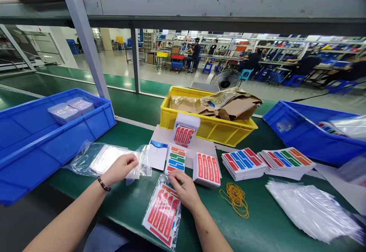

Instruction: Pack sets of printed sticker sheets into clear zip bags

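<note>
My left hand [122,168] is closed in a pinch over clear plastic bags [82,159] with white contents; plastic shows around its fingertips. My right hand [185,191] has its fingers on the top edge of a clear bag of red label sheets [162,215], which lies tilted at the table's front. Just beyond the right fingers are a sheet with orange, green and blue shapes [175,159] and a white-and-blue card [158,155]. A stack of red-printed sheets [208,169] lies to the right of that hand. Behind it, another stack [185,130] stands upright.
A yellow bin [206,130] with brown paper stands behind. Blue bins are at left [97,120] and right [300,134]. Coloured sheet stacks [243,162], yellow rubber bands [236,198] and a pile of clear bags [311,210] lie at right. A shelf beam [200,6] crosses above.
</note>
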Tool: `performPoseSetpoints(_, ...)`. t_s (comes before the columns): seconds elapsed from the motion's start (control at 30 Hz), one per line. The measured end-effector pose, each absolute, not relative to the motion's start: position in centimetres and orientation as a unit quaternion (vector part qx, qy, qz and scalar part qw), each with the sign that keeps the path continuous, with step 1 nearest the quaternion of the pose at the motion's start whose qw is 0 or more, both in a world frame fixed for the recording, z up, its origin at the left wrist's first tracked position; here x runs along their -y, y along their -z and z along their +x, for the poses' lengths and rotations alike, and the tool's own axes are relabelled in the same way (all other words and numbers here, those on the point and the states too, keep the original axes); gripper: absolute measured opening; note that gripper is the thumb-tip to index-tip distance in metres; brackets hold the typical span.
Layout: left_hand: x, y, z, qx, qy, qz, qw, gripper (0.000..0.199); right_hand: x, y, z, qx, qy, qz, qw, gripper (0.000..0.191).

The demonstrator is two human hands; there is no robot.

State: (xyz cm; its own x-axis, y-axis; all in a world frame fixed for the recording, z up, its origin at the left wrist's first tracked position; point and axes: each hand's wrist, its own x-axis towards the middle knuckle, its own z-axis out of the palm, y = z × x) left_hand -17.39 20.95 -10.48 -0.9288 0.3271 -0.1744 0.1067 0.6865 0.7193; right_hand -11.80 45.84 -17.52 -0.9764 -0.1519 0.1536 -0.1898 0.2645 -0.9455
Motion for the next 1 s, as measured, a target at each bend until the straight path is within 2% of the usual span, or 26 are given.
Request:
performPoseSetpoints(0.1, -24.5, 11.2, -15.9, -0.876, -0.419, 0.142, 0.193, 0.026, -45.1, 17.8, -11.9, 0.701, -0.703, 0.048, -0.113, 0.051)
performPoseSetpoints(0.17, -26.6, 11.8, -15.2, -0.887, -0.367, 0.169, 0.222, 0.024, -44.9, 18.2, -11.9, 0.673, -0.726, 0.008, -0.138, 0.063)
performPoseSetpoints(0.27, -28.8, 12.5, -15.0, -0.900, -0.317, 0.195, 0.229, 0.030, -45.2, 18.9, -11.9, 0.776, -0.630, -0.002, -0.042, 0.053)
performPoseSetpoints(0.33, -29.7, 12.8, -15.4, -0.876, -0.377, 0.189, 0.233, 0.033, -45.6, 19.2, -11.8, 0.845, -0.531, 0.038, 0.042, 0.042)
performPoseSetpoints(0.4, -30.3, 13.2, -15.8, -0.828, -0.475, 0.163, 0.250, 0.035, -45.9, 19.5, -11.7, 0.876, -0.465, 0.098, 0.086, 0.040)
performPoseSetpoints(0.53, -31.1, 14.2, -16.3, -0.763, -0.583, 0.070, 0.271, 0.032, -45.8, 19.5, -11.6, 0.894, -0.414, 0.152, 0.084, 0.041)
performPoseSetpoints(0.67, -31.3, 15.1, -16.2, -0.755, -0.596, 0.048, 0.271, 0.034, -45.6, 19.2, -11.5, 0.893, -0.417, 0.158, 0.063, 0.039)
performPoseSetpoints(0.9, -31.0, 16.0, -16.2, -0.745, -0.607, 0.059, 0.269, 0.033, -45.5, 19.1, -11.4, 0.883, -0.431, 0.168, 0.083, 0.039)
performPoseSetpoints(1.0, -30.7, 15.9, -16.2, -0.769, -0.582, 0.095, 0.246, 0.033, -45.3, 18.7, -11.4, 0.871, -0.471, 0.133, 0.051, 0.031)
